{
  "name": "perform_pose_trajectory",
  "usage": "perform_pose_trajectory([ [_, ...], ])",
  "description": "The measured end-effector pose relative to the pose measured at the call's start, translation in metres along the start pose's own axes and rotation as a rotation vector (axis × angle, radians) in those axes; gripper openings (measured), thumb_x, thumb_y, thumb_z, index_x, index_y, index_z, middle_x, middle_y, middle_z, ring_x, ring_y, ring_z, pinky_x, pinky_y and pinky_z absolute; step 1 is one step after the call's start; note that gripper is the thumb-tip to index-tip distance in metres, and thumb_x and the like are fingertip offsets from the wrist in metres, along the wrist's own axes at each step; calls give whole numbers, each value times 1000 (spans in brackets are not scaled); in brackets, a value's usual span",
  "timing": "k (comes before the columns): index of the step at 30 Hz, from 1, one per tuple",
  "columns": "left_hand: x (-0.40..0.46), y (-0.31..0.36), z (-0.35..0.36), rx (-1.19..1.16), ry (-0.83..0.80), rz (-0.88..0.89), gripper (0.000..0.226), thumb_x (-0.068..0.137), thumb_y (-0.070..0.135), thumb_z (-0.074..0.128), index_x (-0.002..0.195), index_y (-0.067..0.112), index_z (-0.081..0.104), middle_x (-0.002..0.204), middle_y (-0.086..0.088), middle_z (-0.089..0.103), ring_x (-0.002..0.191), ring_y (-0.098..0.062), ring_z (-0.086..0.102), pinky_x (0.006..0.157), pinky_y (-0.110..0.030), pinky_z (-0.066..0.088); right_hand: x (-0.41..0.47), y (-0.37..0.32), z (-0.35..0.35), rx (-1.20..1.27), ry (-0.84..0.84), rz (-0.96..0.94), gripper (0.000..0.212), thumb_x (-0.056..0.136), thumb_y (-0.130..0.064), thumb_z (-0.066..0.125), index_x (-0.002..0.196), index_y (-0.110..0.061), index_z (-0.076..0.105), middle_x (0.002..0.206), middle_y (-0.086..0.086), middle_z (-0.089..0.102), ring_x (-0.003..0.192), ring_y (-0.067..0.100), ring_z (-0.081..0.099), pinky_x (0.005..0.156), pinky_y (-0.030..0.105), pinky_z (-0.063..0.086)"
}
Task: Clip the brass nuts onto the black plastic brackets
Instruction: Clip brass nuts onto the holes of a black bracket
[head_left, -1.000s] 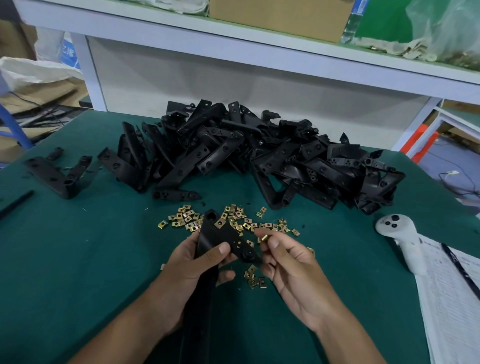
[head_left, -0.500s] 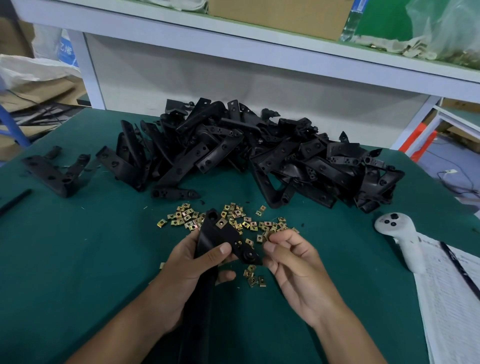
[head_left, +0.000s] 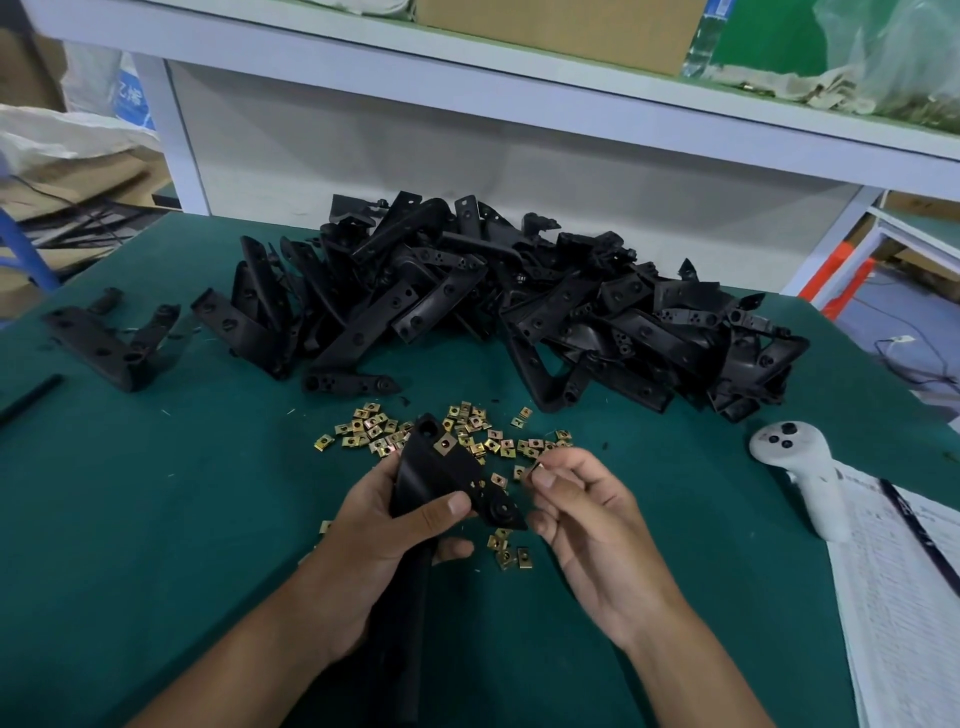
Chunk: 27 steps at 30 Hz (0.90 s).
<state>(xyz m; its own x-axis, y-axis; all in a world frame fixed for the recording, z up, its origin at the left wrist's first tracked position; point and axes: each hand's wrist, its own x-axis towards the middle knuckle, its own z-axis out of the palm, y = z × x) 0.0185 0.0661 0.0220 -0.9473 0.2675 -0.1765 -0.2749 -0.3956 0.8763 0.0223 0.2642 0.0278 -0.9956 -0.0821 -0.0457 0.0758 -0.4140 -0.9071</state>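
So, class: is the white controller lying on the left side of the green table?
No: the white controller lies on the right side of the green table, beside the printed paper.

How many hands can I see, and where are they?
2. The left hand grips a black bracket above the green table, just in front of the scattered nuts. The right hand is beside it, pinching one brass nut. No others show.
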Motion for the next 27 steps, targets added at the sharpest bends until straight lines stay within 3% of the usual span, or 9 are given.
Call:
perform_pose_trajectory([
  [7,0,-2,1,71,-26,77,28,68,23,87,93,27,75,92,-3,76,65,-10,68,56,-23,54,-4,1,4,-178,-51,-23,14,88,-12,74,78,-21,74,59,-9,62,55,5,54,55,22,44],
  [17,0,-7,-1,93,-108,77,48,68,23,87,110,11,67,96,-9,74,68,-13,63,53,-24,50,-7,1,10,-233,-30,-31,10,77,-29,78,70,-25,73,58,-8,61,55,8,51,57,26,41],
  [22,1,-9,-1,84,-133,88,42,71,22,86,109,17,68,101,-11,73,72,-15,62,53,-25,49,-7,2,8,-289,-21,-48,14,79,-32,83,72,-24,73,58,-8,62,57,10,51,61,30,42],
  [27,0,-10,-2,106,-120,128,34,74,25,85,104,22,70,99,-9,73,74,-17,60,54,-26,48,-7,5,3,-323,-40,-72,29,80,-50,78,76,-21,75,68,-4,64,66,13,52,65,25,45],
])
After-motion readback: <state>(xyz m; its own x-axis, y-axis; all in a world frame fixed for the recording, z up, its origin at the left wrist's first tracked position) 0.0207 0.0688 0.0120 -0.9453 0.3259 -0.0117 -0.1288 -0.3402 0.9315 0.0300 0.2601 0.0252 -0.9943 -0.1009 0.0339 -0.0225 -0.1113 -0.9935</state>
